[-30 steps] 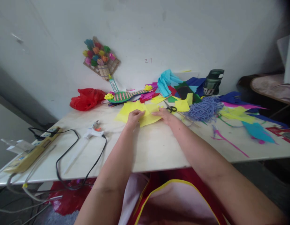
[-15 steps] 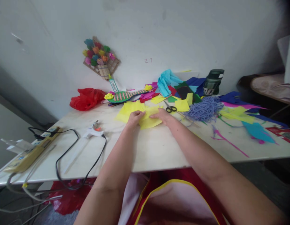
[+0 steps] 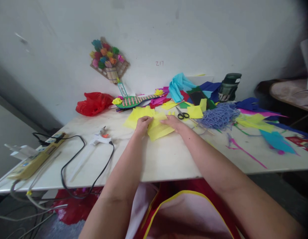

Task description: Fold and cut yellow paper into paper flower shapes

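So, far left of the fingers: yellow power strip (image 3: pixel 34 160) with a black cord (image 3: pixel 76 166) looping across the white table (image 3: pixel 169 159), then a glue gun (image 3: pixel 100 137) lying flat, well apart from the left hand. Red plastic bag (image 3: pixel 93 103) further back by the wall. Left hand (image 3: pixel 143 124) pinching the near edge of the yellow paper (image 3: pixel 157 128), fingertips closed on it. Right hand (image 3: pixel 174 122) pressed down flat on the same sheet, fingers touching it; can't tell if actually gripping. Yellow paper sitting right between both sets of fingertips, flat on the table. Just past the right fingers: black scissors (image 3: pixel 182 115), then a pile of purple string (image 3: pixel 218 115), dark green bottle (image 3: pixel 228 87) behind it. Coloured paper scraps (image 3: pixel 268 132) well off to the right.
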Demonstrator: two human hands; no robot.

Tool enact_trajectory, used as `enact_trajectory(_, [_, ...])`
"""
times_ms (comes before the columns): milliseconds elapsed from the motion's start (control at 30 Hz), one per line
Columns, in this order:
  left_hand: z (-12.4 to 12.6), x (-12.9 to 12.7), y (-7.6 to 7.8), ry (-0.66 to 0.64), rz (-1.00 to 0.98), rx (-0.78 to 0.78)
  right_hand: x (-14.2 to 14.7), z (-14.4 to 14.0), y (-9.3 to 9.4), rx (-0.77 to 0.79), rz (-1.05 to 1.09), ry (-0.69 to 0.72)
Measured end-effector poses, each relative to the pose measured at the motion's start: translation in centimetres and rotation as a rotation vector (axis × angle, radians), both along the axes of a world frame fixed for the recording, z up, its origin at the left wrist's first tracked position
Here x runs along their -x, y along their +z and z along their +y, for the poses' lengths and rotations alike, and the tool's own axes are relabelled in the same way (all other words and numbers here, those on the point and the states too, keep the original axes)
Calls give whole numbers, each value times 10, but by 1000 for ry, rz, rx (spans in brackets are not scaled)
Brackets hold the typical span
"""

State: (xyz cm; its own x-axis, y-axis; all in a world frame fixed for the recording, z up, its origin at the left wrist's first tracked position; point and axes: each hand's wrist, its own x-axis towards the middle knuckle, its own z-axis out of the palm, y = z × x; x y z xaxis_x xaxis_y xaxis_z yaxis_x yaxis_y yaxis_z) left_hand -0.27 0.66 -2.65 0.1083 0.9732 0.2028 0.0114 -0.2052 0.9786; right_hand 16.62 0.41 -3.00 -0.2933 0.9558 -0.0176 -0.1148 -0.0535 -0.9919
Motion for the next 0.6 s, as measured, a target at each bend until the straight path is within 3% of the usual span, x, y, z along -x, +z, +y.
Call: enact_trajectory(600, [3,0,-2,48,-71,69,4,3,-1,-229,-44,-114])
